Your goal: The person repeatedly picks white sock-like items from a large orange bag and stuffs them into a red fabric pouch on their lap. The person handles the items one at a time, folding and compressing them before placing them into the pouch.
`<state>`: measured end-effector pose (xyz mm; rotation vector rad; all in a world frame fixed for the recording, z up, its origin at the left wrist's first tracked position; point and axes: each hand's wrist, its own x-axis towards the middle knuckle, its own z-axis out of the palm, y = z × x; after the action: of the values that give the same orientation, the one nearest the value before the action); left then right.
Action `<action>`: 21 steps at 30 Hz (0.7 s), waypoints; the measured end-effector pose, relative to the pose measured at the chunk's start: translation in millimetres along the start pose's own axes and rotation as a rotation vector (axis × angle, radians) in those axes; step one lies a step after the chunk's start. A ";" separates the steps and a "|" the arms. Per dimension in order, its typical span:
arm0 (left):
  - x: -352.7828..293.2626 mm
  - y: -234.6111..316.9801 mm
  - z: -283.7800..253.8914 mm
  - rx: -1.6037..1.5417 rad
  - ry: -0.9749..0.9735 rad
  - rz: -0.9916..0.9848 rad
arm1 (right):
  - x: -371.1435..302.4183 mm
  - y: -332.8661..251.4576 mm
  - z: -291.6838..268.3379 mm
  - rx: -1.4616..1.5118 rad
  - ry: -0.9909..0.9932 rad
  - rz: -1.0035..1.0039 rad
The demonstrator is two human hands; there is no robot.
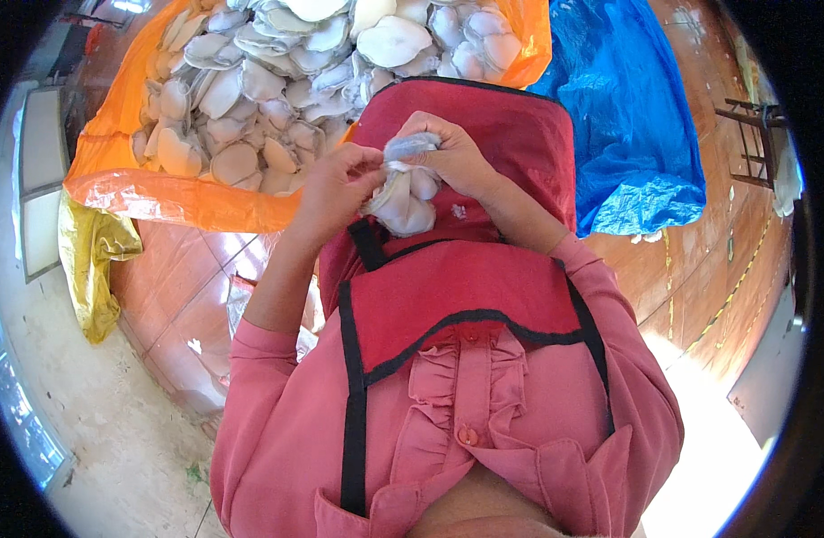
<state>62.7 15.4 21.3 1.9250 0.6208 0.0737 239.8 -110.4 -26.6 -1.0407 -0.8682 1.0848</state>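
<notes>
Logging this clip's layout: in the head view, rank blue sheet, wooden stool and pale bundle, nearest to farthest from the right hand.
1. Pale bundle: touching the right hand
2. Blue sheet: to the right
3. Wooden stool: far right

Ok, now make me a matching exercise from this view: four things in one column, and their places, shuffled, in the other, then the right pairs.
Things
1. white bundle
2. blue sheet
3. yellow sack
4. red apron

Places
A. hanging below the left corner of the orange sheet
B. worn over the pink shirt
C. gripped in the fingers of the right hand
D. spread to the right of the orange sheet

Pairs
1-C, 2-D, 3-A, 4-B
</notes>
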 end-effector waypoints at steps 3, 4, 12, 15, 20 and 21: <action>1.1 -8.4 -2.3 -0.264 -0.065 -0.048 | 0.7 1.3 0.3 -0.049 -0.033 -0.056; 1.1 -2.9 -3.3 -0.317 -0.098 -0.082 | 1.8 1.7 -0.5 -0.078 -0.046 -0.080; -3.9 -5.3 15.8 -0.507 -0.095 -0.211 | 1.4 2.8 20.2 0.063 0.144 0.122; -6.9 -7.6 29.0 -0.519 -0.008 -0.243 | 1.0 10.3 23.9 0.036 0.223 0.150; -8.3 -10.9 46.5 -0.454 0.175 -0.185 | -0.5 8.5 28.7 -0.069 0.307 0.120; -9.1 -9.7 47.5 -0.431 0.204 -0.168 | -0.8 8.2 30.1 -0.025 0.319 0.134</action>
<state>66.6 -25.6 -5.8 1.4538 0.8266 0.2773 209.4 -103.3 -25.8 -1.2666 -0.5627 0.9850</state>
